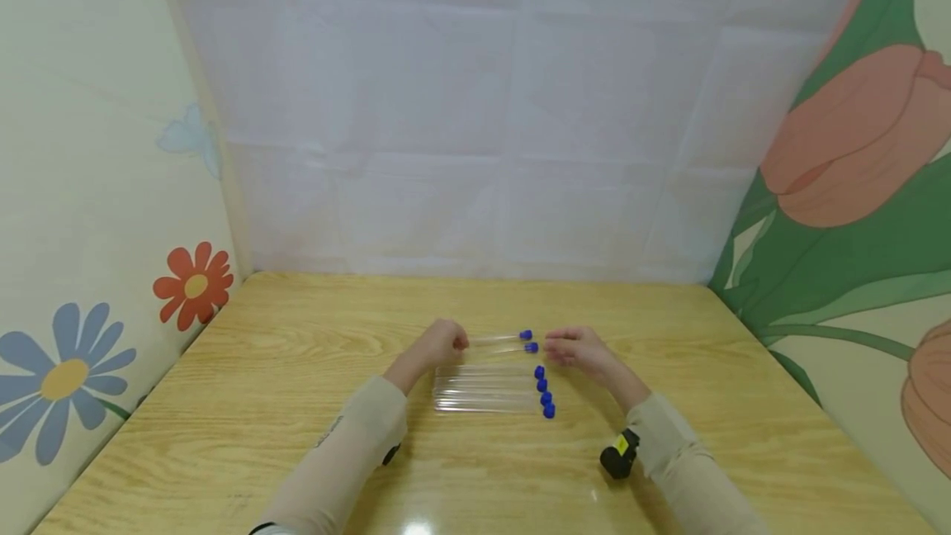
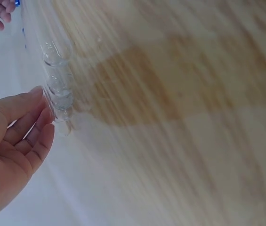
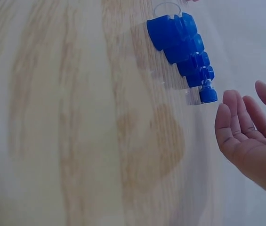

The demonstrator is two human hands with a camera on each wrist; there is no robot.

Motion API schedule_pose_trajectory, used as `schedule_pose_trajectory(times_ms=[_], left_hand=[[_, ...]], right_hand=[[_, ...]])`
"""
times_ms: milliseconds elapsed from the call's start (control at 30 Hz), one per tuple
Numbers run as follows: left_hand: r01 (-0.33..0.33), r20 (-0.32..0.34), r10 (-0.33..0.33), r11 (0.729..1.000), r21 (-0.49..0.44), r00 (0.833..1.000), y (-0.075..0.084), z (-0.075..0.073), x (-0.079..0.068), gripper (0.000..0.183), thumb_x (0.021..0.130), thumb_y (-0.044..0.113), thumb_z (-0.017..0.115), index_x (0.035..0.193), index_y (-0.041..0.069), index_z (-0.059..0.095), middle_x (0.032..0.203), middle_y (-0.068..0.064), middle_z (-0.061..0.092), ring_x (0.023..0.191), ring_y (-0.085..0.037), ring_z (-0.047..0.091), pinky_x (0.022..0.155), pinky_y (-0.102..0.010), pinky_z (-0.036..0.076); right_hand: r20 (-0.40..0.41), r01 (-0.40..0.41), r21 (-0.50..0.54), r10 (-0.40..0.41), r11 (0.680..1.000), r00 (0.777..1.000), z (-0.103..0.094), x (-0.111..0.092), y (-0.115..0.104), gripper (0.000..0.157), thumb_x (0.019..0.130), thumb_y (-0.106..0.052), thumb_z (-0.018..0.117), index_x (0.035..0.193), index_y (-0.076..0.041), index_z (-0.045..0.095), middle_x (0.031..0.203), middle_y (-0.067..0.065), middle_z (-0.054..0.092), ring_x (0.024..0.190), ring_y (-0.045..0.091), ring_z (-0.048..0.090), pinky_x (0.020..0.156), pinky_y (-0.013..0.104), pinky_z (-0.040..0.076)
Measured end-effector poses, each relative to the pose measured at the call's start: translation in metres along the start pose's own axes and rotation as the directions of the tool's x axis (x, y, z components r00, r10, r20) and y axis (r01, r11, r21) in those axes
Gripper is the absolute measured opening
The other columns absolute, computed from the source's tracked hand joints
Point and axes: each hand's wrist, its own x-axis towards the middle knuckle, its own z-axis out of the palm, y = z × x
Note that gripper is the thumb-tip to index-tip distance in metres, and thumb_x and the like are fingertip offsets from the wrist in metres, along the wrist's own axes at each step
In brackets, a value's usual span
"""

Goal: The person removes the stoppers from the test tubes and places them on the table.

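Observation:
Several clear test tubes (image 1: 486,393) with blue caps (image 1: 546,398) lie side by side on the table, closed ends to the left. Two more capped tubes (image 1: 494,349) lie farther back, slightly apart from that row. My left hand (image 1: 444,341) pinches the closed end of a back tube; in the left wrist view its thumb and fingertips (image 2: 42,96) meet at the rounded glass end. To the right of the blue caps, my right hand (image 1: 583,349) hovers with fingers extended and holds nothing. The right wrist view shows it beside the farthest blue cap (image 3: 208,95).
The wood-grain table (image 1: 297,403) ends at a white cloth backdrop (image 1: 475,147). Walls with painted flowers stand at the left and right. A black device with a yellow mark (image 1: 620,452) sits at the right wrist.

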Motion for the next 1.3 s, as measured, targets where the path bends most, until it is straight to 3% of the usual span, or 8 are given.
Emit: schedule_pose_trajectory(times_ms=[33, 167, 267, 433, 700, 1067, 1167, 1300], left_hand=[[-0.023, -0.01, 0.023, 1.0, -0.009, 1.0, 0.015, -0.013, -0.004, 0.02, 0.062, 0.017, 0.072, 0.072, 0.032, 0.063, 0.067, 0.021, 0.052, 0.061, 0.001, 0.049, 0.052, -0.015, 0.043], [0.091, 0.103, -0.083, 0.993, -0.074, 0.991, 0.159, -0.131, -0.031, 0.013, 0.068, -0.001, 0.068, 0.078, 0.008, 0.068, 0.074, 0.001, 0.062, 0.068, -0.014, 0.057, 0.06, -0.024, 0.049], [0.17, 0.187, -0.15, 0.98, -0.098, 0.971, 0.227, -0.188, -0.043, 0.014, 0.069, -0.01, 0.067, 0.082, -0.003, 0.067, 0.079, -0.01, 0.064, 0.074, -0.022, 0.059, 0.066, -0.03, 0.051], [0.061, 0.163, -0.039, 0.989, -0.135, 0.986, 0.206, -0.173, -0.039, 0.012, 0.069, -0.007, 0.066, 0.072, 0.004, 0.068, 0.073, 0.0, 0.063, 0.066, -0.011, 0.054, 0.058, -0.022, 0.046], [0.022, 0.124, -0.004, 0.989, -0.145, 0.992, 0.234, -0.189, -0.047, 0.039, 0.061, -0.024, 0.04, 0.056, 0.009, 0.019, 0.053, 0.005, 0.014, 0.049, -0.006, 0.011, 0.049, -0.022, 0.014], [0.118, 0.1, -0.097, 0.968, -0.223, 0.99, 0.233, -0.193, -0.049, 0.03, 0.069, -0.013, 0.059, 0.05, 0.004, 0.042, 0.05, 0.006, 0.038, 0.047, -0.005, 0.032, 0.044, -0.017, 0.028], [0.184, 0.103, -0.161, 0.941, -0.285, 0.982, 0.223, -0.189, -0.048, 0.009, 0.07, -0.01, 0.061, 0.073, -0.003, 0.067, 0.068, -0.004, 0.061, 0.061, -0.012, 0.053, 0.055, -0.022, 0.046], [0.186, 0.077, -0.17, 0.917, -0.352, 0.982, 0.201, -0.176, -0.047, 0.016, 0.079, 0.005, 0.065, 0.094, 0.003, 0.07, 0.089, -0.009, 0.067, 0.08, -0.015, 0.061, 0.069, -0.026, 0.051]], right_hand=[[0.003, 0.002, 0.001, -0.002, 1.0, 1.0, 0.0, 0.0, 0.0, 0.035, 0.088, 0.004, 0.048, 0.114, 0.025, 0.038, 0.091, 0.016, 0.064, 0.072, 0.014, 0.061, 0.07, 0.028, 0.051], [0.016, 0.005, 0.002, -0.005, 1.0, 1.0, -0.001, -0.001, 0.001, 0.035, 0.088, 0.005, 0.046, 0.115, 0.026, 0.036, 0.092, 0.018, 0.064, 0.072, 0.013, 0.061, 0.071, 0.028, 0.051], [0.027, 0.007, 0.01, -0.008, 1.0, 1.0, -0.001, -0.002, 0.002, 0.035, 0.088, 0.006, 0.046, 0.115, 0.027, 0.035, 0.091, 0.017, 0.064, 0.072, 0.013, 0.061, 0.071, 0.028, 0.051], [0.021, -0.009, -0.002, 0.009, 1.0, 1.0, -0.001, -0.002, 0.001, 0.036, 0.088, 0.004, 0.048, 0.114, 0.026, 0.037, 0.092, 0.018, 0.063, 0.072, 0.013, 0.06, 0.072, 0.028, 0.051], [0.003, -0.027, -0.014, 0.027, 1.0, 1.0, -0.001, -0.002, 0.001, 0.035, 0.088, 0.003, 0.049, 0.114, 0.024, 0.039, 0.09, 0.017, 0.063, 0.071, 0.013, 0.06, 0.071, 0.027, 0.051], [0.015, -0.001, 0.001, 0.001, 1.0, 1.0, -0.004, -0.003, 0.006, 0.035, 0.089, 0.003, 0.047, 0.114, 0.026, 0.038, 0.083, 0.009, 0.064, 0.069, 0.012, 0.06, 0.069, 0.027, 0.052], [0.017, 0.007, 0.0, -0.007, 1.0, 1.0, -0.005, -0.004, 0.007, 0.034, 0.089, 0.002, 0.047, 0.112, 0.026, 0.038, 0.082, 0.008, 0.064, 0.068, 0.011, 0.06, 0.068, 0.026, 0.052], [0.008, -0.003, 0.017, 0.003, 1.0, 1.0, -0.006, -0.006, 0.007, 0.034, 0.089, 0.002, 0.047, 0.112, 0.026, 0.039, 0.081, 0.006, 0.065, 0.068, 0.011, 0.06, 0.067, 0.026, 0.052]])
